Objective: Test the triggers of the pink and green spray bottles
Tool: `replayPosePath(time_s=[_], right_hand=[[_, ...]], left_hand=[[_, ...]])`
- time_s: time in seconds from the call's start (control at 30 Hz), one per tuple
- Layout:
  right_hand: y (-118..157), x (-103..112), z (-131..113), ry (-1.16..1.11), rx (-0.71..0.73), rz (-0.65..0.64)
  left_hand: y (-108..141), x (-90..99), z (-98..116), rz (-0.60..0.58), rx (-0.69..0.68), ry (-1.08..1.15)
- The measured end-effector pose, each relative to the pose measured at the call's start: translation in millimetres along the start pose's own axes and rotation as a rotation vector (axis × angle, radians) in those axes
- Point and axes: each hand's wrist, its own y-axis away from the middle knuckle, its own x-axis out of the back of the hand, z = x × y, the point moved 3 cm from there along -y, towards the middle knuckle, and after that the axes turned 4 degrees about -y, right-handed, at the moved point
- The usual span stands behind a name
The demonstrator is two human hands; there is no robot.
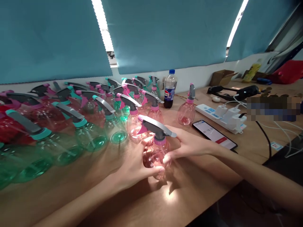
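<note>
A pink transparent spray bottle [157,157] with a grey and pink trigger head stands upright between my two hands. My left hand [134,164] is wrapped round its left side, thumb across the front. On its right side my right hand [184,145] grips the body, with the thumb on the front and the other fingers partly hidden behind. Several more spray bottles, pink and green, stand in rows to the left and behind; the nearest green one [118,136] is left of my left hand. Another pink spray bottle [186,112] stands apart, behind my right hand.
Behind the bottles, a cola bottle [169,90] stands near the wall. A phone [214,134] showing a timer and a white power strip [220,118] with plugs lie to the right. Farther back are a black headset-like device [233,92] and a cardboard box [221,78].
</note>
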Motion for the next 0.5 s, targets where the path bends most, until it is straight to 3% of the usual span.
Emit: replayPosePath(time_s=[0.1, 0.2, 0.3, 0.5], right_hand=[[-13.3, -8.5, -7.8, -0.036, 0.014, 0.047], [-26.3, -20.3, -14.7, -0.068, 0.131, 0.052], [-36.0, -31.9, -16.9, -0.143, 0.262, 0.057], [-44.3, -38.0, -10.5, -0.033, 0.226, 0.207]], left_hand=[[7.9, 1.5, -5.3, 0.019, -0.002, 0.043], [12.9, 1.6, -6.5, 0.017, 0.007, 0.058], [15.0, 3.8, -2.5, 0.058, -0.041, -0.070], [23.5, 12.4, -10.0, 0.021, -0.067, -0.237]])
